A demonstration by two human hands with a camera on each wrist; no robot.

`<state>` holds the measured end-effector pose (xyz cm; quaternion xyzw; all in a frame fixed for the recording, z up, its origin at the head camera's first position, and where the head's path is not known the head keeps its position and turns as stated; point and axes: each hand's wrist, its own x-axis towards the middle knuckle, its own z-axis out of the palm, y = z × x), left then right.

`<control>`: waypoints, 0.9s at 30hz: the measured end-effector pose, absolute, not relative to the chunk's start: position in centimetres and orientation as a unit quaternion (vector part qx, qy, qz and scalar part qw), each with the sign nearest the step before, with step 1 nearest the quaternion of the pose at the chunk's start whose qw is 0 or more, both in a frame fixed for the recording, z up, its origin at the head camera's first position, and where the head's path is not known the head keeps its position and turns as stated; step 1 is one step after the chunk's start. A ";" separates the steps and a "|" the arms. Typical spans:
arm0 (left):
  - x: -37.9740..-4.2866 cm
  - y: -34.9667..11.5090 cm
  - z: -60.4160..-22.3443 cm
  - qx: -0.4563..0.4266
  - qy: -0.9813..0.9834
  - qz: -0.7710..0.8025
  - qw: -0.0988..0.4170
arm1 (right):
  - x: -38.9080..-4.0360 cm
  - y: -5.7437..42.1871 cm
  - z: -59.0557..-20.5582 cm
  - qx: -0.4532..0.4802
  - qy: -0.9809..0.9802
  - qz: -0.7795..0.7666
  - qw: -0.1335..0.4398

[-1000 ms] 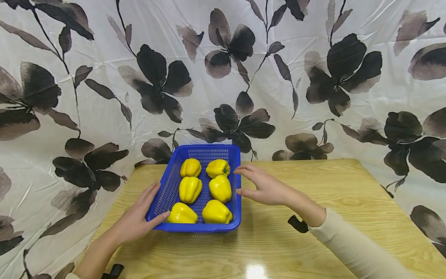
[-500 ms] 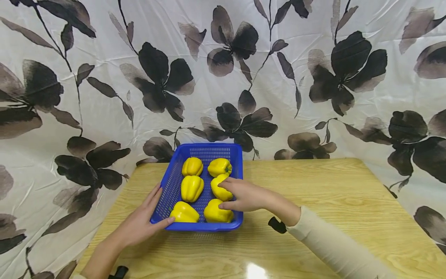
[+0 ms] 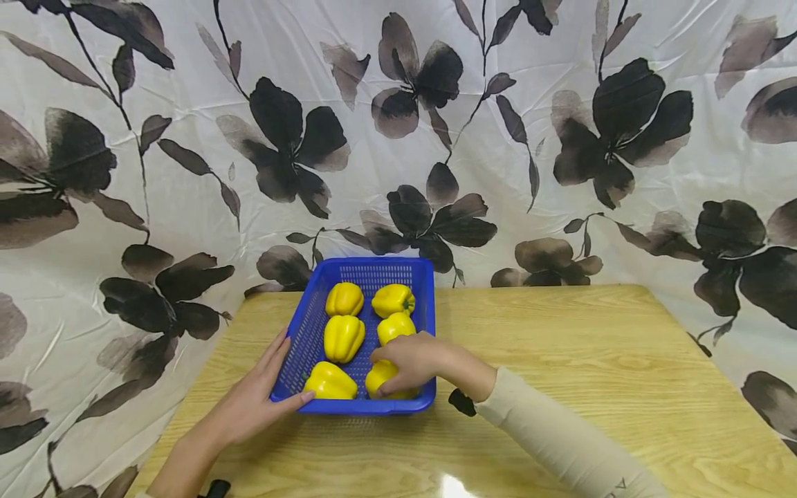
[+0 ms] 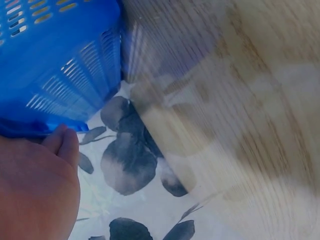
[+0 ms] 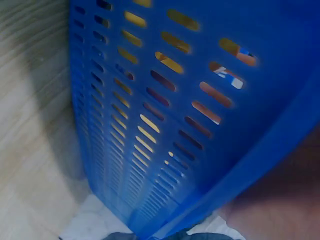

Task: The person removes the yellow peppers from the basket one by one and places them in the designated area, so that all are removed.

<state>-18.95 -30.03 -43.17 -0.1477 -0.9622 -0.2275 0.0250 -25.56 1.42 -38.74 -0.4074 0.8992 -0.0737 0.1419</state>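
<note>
A blue plastic basket with slotted walls stands on the wooden table, holding several yellow bell peppers in two columns. My left hand rests at its near left corner, fingers straight along the left side and thumb on the front rim. Reaching over the right wall, my right hand grips the near right bell pepper, thumb on its near side and fingers curled over its far side. Just behind lies another bell pepper. In the right wrist view the basket wall hides most of the right hand.
The other peppers are a back right one, a back left one, a middle left one and a front left one. Wooden tabletop extends to the right. A floral cloth hangs behind the table.
My right hand has moved from outside the right rim, left and down into the basket, and taken hold of the near right bell pepper. The left hand has stayed at its corner.
</note>
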 end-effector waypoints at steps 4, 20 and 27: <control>-18.8 -30.0 -43.1 -0.147 -0.962 -0.230 0.026 | -25.8 1.1 -38.9 -0.411 0.897 -0.072 0.144; -18.8 -29.8 -43.5 -0.141 -0.958 -0.247 0.014 | -26.9 2.7 -39.6 -0.442 0.855 -0.252 0.102; -18.8 -29.9 -43.5 -0.149 -0.955 -0.254 0.027 | -26.9 3.1 -39.9 -0.417 0.843 -0.329 0.089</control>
